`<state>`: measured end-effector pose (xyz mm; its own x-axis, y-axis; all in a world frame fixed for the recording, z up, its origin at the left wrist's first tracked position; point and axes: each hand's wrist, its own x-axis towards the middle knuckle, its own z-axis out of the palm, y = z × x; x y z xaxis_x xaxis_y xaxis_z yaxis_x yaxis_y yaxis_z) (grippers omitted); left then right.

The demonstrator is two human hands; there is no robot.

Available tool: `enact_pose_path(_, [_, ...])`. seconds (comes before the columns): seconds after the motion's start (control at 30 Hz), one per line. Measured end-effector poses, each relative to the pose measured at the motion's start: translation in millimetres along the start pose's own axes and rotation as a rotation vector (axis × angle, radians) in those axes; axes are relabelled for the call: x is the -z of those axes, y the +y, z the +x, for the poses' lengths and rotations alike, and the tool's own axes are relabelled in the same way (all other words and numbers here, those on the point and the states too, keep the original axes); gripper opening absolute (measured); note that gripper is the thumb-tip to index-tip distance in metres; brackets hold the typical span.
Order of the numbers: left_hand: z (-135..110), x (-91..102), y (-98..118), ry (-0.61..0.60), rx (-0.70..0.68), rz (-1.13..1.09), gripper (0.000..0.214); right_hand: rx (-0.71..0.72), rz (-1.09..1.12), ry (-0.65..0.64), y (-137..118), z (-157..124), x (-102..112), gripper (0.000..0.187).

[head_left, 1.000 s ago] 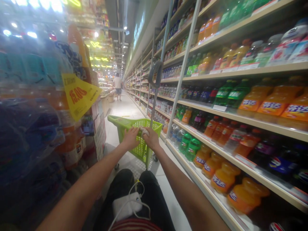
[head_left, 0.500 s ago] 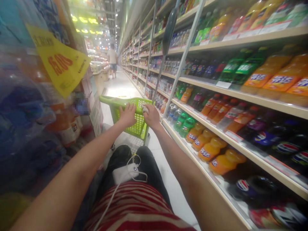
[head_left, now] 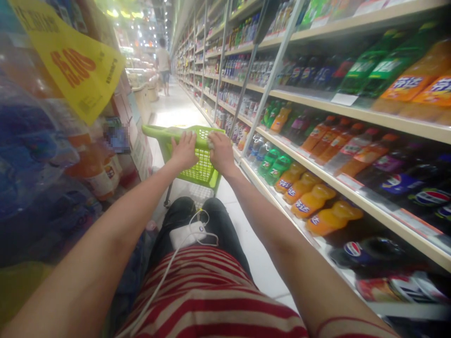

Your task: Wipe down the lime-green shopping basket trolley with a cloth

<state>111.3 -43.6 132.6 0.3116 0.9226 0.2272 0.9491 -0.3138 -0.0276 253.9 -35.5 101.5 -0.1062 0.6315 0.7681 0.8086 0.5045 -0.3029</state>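
Note:
A green plastic shopping cart (head_left: 203, 168) with a mesh basket stands in front of my legs. My left hand (head_left: 185, 152) rests over its near rim, fingers bent across the edge. Close by on the right, my right hand (head_left: 221, 151) is curled round the same rim with its fingertips folded in. A white power bank (head_left: 186, 235) lies on my lap, with a looped white cable running from it up over a red striped shirt.
Shelves along the right hold soda bottles, among them orange bottles (head_left: 307, 202) and green bottles (head_left: 280, 169). Bottle packs and a yellow price sign (head_left: 75, 61) crowd the left. Down the bright aisle (head_left: 169, 105), a person (head_left: 163, 65) stands far off.
The view has tilted down a little, so the cart, hands and shelves sit higher in it. The price sign has slid left and up. Both hands have kept their places on the rim.

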Motion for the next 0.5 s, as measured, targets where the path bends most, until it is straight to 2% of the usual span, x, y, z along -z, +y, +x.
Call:
enact_pose_path(0.1, [0.0, 2.4, -0.2, -0.001, -0.013, 0.004, 0.082, 0.044, -0.002, -0.036, -8.3, -0.5, -2.3, 0.044])
enact_pose_path(0.17, [0.0, 3.2, -4.3, 0.010, -0.006, 0.016, 0.080, 0.049, -0.018, -0.052, -4.7, -2.8, 2.4, 0.045])
enact_pose_path(0.33, [-0.7, 0.9, -16.9, 0.034, 0.093, 0.059, 0.077, -0.053, -0.133, -0.060, 13.4, -8.0, 17.0, 0.041])
enact_pose_path(0.4, [0.0, -1.5, -18.0, 0.032, 0.092, 0.056, 0.080, -0.088, -0.159, -0.038, 10.9, -6.4, 13.9, 0.041])
enact_pose_path(0.5, [2.1, -4.7, -15.3, 0.043, 0.086, 0.042, 0.082, -0.071, -0.148, -0.046, -6.5, 0.2, 0.3, 0.045])
